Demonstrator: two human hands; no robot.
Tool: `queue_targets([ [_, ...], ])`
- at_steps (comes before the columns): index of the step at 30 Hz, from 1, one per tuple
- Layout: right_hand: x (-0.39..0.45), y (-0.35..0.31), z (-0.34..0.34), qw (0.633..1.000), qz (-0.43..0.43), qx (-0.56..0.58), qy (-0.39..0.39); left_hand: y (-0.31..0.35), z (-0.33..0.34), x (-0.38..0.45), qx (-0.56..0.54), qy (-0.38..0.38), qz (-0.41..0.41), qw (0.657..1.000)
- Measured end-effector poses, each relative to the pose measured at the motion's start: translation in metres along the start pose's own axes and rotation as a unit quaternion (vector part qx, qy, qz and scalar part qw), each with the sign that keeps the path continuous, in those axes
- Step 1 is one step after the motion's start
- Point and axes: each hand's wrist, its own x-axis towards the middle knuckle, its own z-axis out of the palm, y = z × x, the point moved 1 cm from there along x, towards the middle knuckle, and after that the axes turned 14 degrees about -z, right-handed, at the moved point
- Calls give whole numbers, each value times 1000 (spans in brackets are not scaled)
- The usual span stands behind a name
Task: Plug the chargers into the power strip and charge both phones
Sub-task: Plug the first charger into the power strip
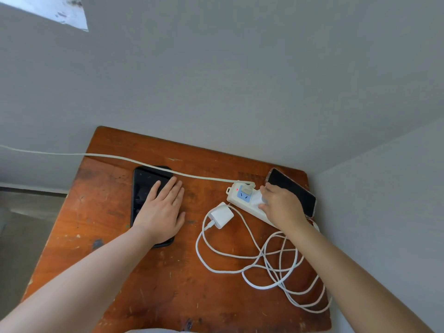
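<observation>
Two phones lie on the wooden table [115, 267], one at each side. The left phone [144, 188] is black, face up, and the left hand [161, 209] rests flat on it with fingers spread a little, gripping nothing. The strip's cord [120, 159] crosses the phone's far end. Just right of that hand a white charger [221, 215] lies unplugged on the table, its cable [271, 267] looped in a loose tangle nearer the person. Beside it sits the strip [240, 195], a red light lit. The right hand [280, 204] pinches a second charger [258, 200] on the strip; whether it is fully seated cannot be told. The right phone [293, 191] lies just beyond.
</observation>
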Motion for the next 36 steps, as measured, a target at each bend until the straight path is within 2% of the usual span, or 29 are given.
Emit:
queue_targets([
  [3, 0, -2, -1, 1000, 2, -7, -7, 0, 0, 0, 0, -3, 2, 1000],
  [11, -12, -19, 18, 999, 19, 9, 40, -1, 1, 1, -2, -4, 0, 1000],
  [16, -7, -12, 11, 999, 18, 3, 38, -1, 1, 0, -1, 1, -1, 1000],
  [22, 3, -5, -4, 1000, -5, -23, -5, -1, -1, 0, -5, 5, 1, 1000],
  [26, -3, -12, 5, 1000, 15, -12, 22, -1, -2, 0, -13, 0, 3, 1000],
  [36, 1, -9, 8, 999, 9, -23, 31, 0, 0, 0, -1, -6, 3, 1000],
])
